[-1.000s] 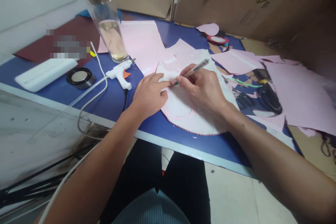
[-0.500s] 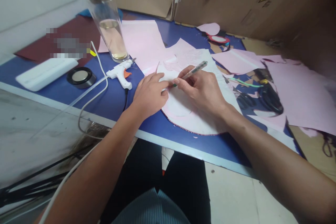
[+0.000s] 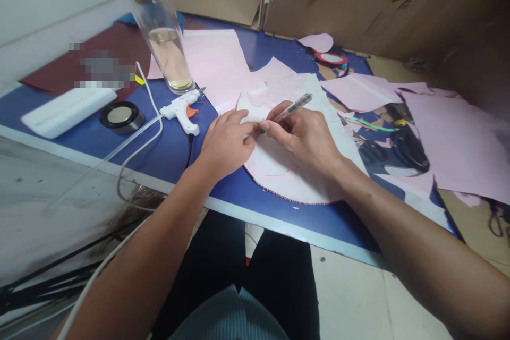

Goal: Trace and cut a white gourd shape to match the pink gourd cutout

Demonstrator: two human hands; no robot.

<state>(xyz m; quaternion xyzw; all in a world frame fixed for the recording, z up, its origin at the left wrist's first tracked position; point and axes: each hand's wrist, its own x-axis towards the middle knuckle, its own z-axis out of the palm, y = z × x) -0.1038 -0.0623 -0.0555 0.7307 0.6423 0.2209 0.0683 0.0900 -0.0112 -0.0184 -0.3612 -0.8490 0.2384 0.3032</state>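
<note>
My right hand (image 3: 305, 138) grips a clear pen (image 3: 290, 109) with a green tip, the tip down on a white curved paper piece (image 3: 287, 180) that lies on the blue table (image 3: 171, 146). My left hand (image 3: 225, 143) rests flat on the left part of that paper, fingers stretched out, its fingertips beside the pen tip. A smaller rounded paper shape (image 3: 266, 162) lies on the white piece under both hands.
A white glue gun (image 3: 182, 111) with its cable lies left of my hands. Behind it stands a tall glass jar (image 3: 163, 26). A white box (image 3: 64, 111) and a round black tin (image 3: 121, 117) sit at far left. Pink sheets (image 3: 458, 143), black scissors (image 3: 406, 143) and cardboard boxes (image 3: 374, 0) fill the right and back.
My right hand and the pen have slid a little to the left along the paper's edge. The left hand has stayed in place.
</note>
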